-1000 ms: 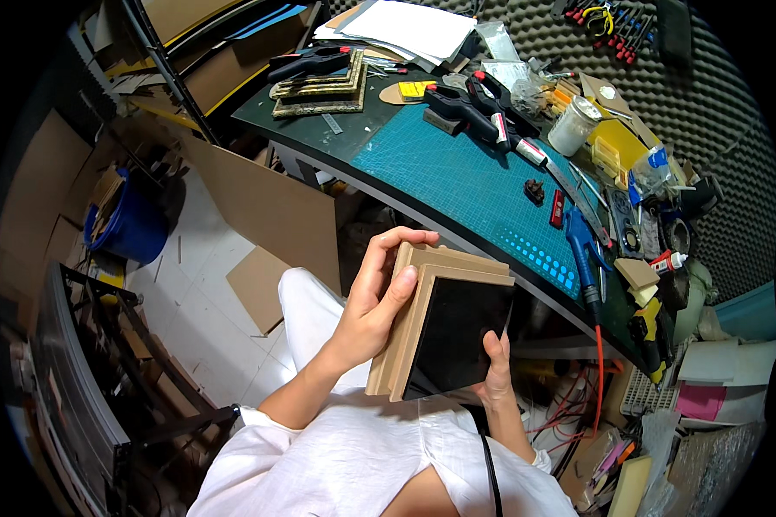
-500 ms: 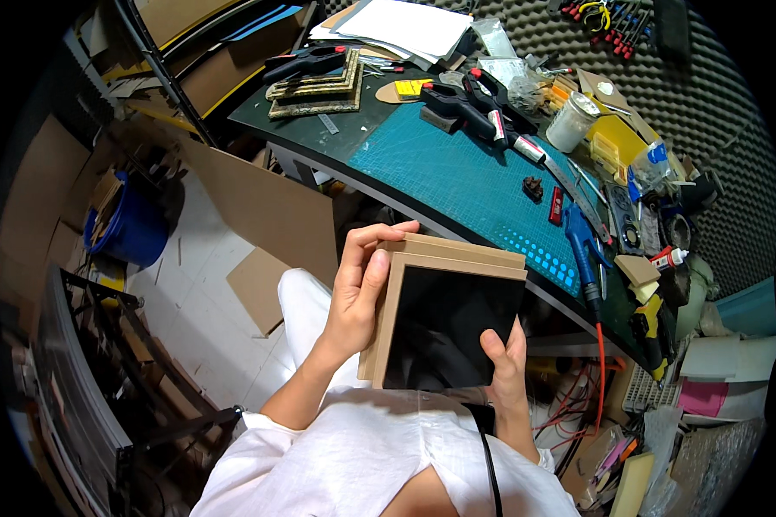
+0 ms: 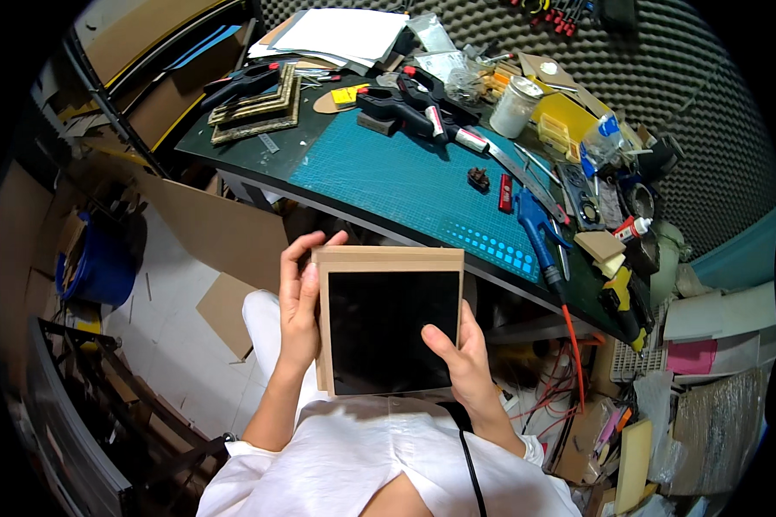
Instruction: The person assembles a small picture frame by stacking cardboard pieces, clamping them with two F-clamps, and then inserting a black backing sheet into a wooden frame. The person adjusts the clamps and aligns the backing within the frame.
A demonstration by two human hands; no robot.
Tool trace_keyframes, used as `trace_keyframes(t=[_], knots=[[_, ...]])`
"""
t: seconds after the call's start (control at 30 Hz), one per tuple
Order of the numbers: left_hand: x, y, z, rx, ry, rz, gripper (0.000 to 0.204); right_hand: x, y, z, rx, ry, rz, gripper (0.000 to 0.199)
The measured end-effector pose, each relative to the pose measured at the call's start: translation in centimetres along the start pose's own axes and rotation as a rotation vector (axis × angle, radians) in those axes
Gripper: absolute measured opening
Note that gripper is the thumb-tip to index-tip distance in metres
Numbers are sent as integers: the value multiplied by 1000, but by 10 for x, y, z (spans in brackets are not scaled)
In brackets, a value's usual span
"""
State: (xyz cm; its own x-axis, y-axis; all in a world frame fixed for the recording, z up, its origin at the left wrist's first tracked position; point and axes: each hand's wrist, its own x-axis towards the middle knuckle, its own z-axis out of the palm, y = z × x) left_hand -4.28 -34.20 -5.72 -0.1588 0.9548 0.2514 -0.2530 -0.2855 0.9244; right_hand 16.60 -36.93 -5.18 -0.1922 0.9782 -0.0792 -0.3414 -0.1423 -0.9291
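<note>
Close to my body I hold a flat, squarish tan frame (image 3: 388, 266) with a glossy black panel (image 3: 384, 332) set in its face. It looks layered, with a second tan edge showing along its far side. My left hand (image 3: 300, 302) grips the left side, thumb on the front and fingers over the far left corner. On the right side, my right hand (image 3: 459, 351) holds the edge with its thumb lying on the black panel and the other fingers mostly hidden behind. The bench edge lies just beyond the frame.
On the bench, a teal cutting mat (image 3: 362, 177) bears black clamps (image 3: 405, 112), a red block (image 3: 505, 193) and a blue air gun (image 3: 539, 233) with an orange hose. A white-lidded jar (image 3: 516, 108) stands behind. Stacked frames (image 3: 259, 108) lie at the left; a blue bin (image 3: 103, 263) stands on the floor.
The frame has turned slightly and now sits squarer to me, with less of its left layer showing. Both hands still hold it. The view has shifted, moving the bench leftward in the picture.
</note>
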Motion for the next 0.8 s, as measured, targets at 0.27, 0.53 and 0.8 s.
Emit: trace_keyframes(t=[0.27,0.53,0.8], knots=[[-14,-6,-19,46,-231,-257,78,18,6,-3,-72,68,-9,43],[-14,0,-14,82,-105,-300,78,27,14,8,-42,69,-1,35],[-20,-8,-19,82,-96,-304,79,19,35,-15,64,96,134,61]])
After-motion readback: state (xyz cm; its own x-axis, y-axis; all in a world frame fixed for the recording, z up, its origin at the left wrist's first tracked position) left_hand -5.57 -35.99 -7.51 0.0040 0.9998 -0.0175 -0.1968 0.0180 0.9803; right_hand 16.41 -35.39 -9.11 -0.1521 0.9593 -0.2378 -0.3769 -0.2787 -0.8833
